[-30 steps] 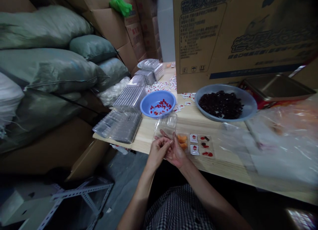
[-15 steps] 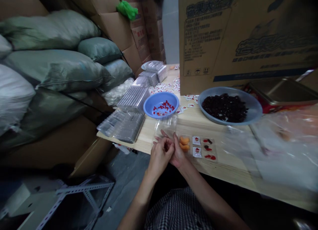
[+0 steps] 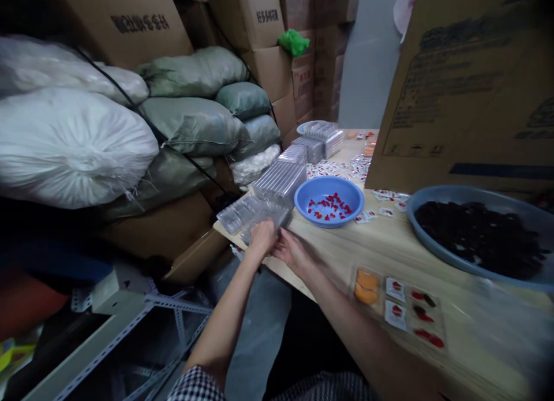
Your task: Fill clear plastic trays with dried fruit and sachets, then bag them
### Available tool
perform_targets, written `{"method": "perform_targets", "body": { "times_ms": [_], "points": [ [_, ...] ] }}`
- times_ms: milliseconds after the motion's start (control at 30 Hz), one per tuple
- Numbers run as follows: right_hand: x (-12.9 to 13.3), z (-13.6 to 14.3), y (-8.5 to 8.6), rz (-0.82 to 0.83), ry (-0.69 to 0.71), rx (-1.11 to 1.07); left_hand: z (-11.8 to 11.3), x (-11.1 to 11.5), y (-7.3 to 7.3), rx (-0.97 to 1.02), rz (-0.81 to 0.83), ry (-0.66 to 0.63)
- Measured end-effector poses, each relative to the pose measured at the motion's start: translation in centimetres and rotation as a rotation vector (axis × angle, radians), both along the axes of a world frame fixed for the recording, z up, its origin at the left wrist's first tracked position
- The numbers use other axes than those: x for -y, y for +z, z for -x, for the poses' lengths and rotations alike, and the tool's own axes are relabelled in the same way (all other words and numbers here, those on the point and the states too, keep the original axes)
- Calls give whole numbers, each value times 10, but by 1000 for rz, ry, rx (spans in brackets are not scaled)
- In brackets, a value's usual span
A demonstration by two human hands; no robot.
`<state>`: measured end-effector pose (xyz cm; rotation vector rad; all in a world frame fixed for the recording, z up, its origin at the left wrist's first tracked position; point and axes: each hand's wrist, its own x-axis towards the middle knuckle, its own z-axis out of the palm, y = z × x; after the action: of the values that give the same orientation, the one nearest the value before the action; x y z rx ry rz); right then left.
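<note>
Both hands are at the near end of the stacked clear plastic trays (image 3: pixel 242 212), at the table's left edge. My left hand (image 3: pixel 263 237) is bent over the stack's front edge, its fingers closed on a clear tray. Beside it, my right hand (image 3: pixel 293 253) reaches in with its fingers stretched and apart, close to the same edge; its fingertips are partly hidden. To the right lies a filled clear tray (image 3: pixel 410 287) holding orange pieces (image 3: pixel 366 287), two white printed sachets (image 3: pixel 395 314), and red and dark pieces (image 3: pixel 426 317).
A blue basin (image 3: pixel 303 208) with small red pieces stands behind my right hand. Farther right are a wide basin (image 3: pixel 415 231) of dark pieces and a large cardboard box (image 3: pixel 450 130). Loose sachets (image 3: pixel 387 212) lie between. Stuffed sacks (image 3: pixel 78 153) are piled at left.
My hands have moved left from beside the filled tray to the tray stack and separated from each other. The view has turned left. The clear plastic piece beneath them earlier no longer shows there.
</note>
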<state>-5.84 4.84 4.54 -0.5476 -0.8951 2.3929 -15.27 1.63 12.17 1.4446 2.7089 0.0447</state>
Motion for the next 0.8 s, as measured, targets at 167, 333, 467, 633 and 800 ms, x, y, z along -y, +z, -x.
{"method": "perform_targets", "body": {
  "times_ms": [167,333,467,633,800],
  "points": [
    [7,-8,-6,-975,-251,367,14,4,-8,34,-19,-23],
    [8,-9,-1,-1347,-76,598,30,9,-5,29,-155,-47],
    [11,-17,-2,-1333,-70,600,31,23,18,99,-403,-36],
    [-12,-66,29,-1128,-385,398,-3,60,76,462,-636,-274],
    [-49,-172,80,-1135,-513,429,-62,71,93,1226,-345,-508]
  ]
}}
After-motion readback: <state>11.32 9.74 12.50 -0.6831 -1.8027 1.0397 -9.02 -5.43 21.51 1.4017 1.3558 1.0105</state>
